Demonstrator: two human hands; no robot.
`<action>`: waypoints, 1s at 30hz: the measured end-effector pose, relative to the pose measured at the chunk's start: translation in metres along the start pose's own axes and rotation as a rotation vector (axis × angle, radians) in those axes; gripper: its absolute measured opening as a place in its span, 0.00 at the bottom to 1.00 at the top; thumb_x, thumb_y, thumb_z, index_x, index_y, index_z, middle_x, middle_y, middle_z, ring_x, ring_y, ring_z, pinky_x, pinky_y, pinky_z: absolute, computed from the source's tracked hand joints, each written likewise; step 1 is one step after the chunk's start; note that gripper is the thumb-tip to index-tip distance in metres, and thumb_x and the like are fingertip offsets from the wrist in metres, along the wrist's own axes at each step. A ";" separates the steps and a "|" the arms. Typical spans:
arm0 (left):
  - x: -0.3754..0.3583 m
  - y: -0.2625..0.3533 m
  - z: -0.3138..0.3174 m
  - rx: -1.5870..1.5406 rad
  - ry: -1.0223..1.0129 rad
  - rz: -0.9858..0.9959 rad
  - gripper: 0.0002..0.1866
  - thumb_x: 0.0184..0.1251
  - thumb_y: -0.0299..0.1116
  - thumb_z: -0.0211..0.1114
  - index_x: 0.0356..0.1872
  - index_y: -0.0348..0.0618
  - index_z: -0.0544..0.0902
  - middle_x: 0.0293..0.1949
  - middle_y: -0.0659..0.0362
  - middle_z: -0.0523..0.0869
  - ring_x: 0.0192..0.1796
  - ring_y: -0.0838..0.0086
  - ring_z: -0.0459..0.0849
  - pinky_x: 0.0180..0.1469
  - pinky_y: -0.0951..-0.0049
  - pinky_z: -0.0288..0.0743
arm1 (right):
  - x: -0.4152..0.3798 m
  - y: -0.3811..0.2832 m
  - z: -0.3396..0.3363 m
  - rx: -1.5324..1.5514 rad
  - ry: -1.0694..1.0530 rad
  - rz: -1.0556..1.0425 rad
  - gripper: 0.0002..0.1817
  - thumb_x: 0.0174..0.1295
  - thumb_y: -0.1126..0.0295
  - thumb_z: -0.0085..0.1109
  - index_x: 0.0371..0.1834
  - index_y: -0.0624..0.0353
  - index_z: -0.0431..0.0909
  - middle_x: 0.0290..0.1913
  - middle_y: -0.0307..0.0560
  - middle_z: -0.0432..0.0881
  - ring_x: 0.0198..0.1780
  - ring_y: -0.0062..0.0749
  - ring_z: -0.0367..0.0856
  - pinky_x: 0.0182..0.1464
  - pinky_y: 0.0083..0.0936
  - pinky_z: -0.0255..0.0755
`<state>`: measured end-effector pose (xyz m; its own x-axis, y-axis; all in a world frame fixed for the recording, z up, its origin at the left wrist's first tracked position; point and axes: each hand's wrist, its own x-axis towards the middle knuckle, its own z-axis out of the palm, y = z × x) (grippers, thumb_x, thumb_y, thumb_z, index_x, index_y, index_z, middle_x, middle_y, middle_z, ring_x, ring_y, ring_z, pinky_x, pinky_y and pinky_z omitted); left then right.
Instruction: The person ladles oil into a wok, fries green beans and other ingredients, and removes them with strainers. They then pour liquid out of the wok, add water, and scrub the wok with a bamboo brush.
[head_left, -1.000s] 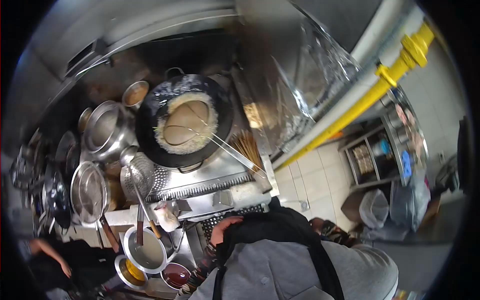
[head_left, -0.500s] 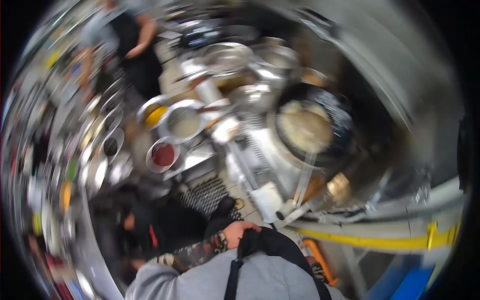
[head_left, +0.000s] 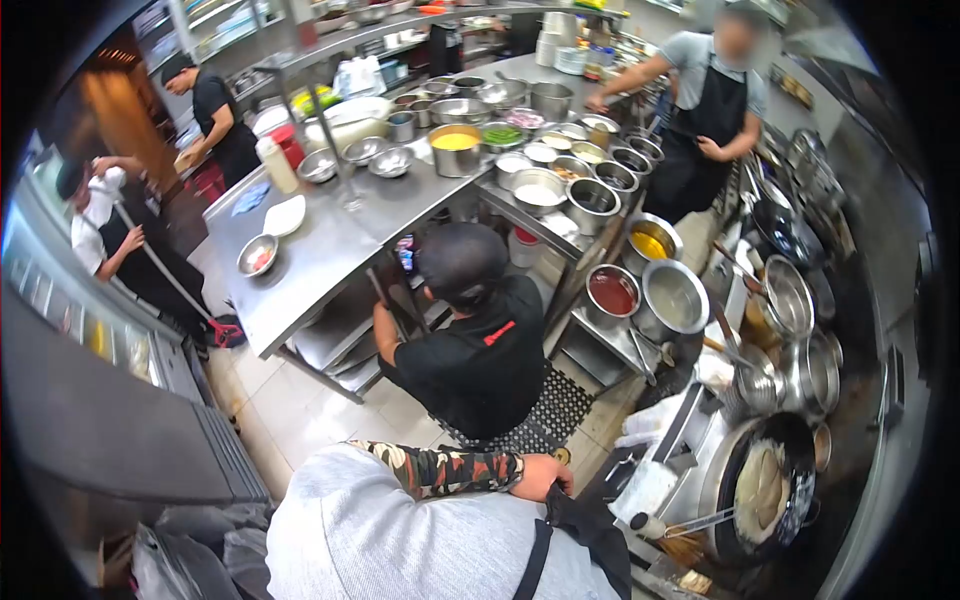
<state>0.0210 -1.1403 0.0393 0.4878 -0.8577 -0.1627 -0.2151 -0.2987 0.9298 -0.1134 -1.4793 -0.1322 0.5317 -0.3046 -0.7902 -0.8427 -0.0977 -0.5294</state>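
My left hand (head_left: 541, 476), below a camouflage sleeve (head_left: 455, 470), rests at the front of my body. Its fingers curl at the top edge of my black apron (head_left: 590, 520). My right hand is out of view. To the right of my body, a large wok (head_left: 712, 500) on the stove holds pale food (head_left: 762, 492) in liquid. A long-handled utensil (head_left: 690, 524) leans over the wok's rim. A folded white cloth (head_left: 643, 490) lies between my left hand and the wok.
A person in black (head_left: 475, 340) crouches before me by a steel counter (head_left: 300, 215). Another in an apron (head_left: 700, 120) stands beyond several pots, including one with red sauce (head_left: 613, 290). Far left, a person (head_left: 130, 240) holds a long-handled broom. A patterned floor mat (head_left: 555, 410) lies ahead.
My view has swung left, so the wok now sits lower right and the crouching person shows fully. My left hand stays at the apron. The earlier frame is blurred.
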 end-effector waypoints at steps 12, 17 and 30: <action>-0.228 -0.038 -0.181 -0.572 0.266 -0.064 0.17 0.61 0.25 0.64 0.51 0.33 0.77 0.51 0.50 0.82 0.56 0.65 0.79 0.61 0.67 0.70 | 0.026 -0.101 0.076 -0.224 -0.152 -0.149 0.16 0.57 0.65 0.57 0.46 0.62 0.76 0.39 0.51 0.80 0.39 0.35 0.78 0.38 0.35 0.71; -0.350 -0.138 -0.264 -0.922 1.486 -0.126 0.13 0.64 0.37 0.58 0.42 0.37 0.78 0.40 0.53 0.83 0.43 0.65 0.82 0.45 0.68 0.77 | 0.023 -0.124 0.107 -0.271 -0.146 -0.160 0.18 0.56 0.65 0.58 0.47 0.63 0.76 0.39 0.51 0.81 0.40 0.34 0.79 0.40 0.34 0.72; -0.499 -0.327 -0.389 -1.169 2.440 -0.332 0.29 0.62 0.52 0.59 0.52 0.35 0.72 0.48 0.52 0.80 0.44 0.62 0.82 0.43 0.61 0.75 | 0.022 -0.116 0.134 -0.436 -0.045 -0.047 0.21 0.54 0.63 0.62 0.49 0.63 0.77 0.41 0.52 0.83 0.43 0.31 0.80 0.44 0.31 0.73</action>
<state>0.1775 -0.4514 -0.0553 0.1153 0.8264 -0.5511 -0.1450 0.5628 0.8137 0.0072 -1.3474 -0.1299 0.5654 -0.2498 -0.7861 -0.7691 -0.5041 -0.3930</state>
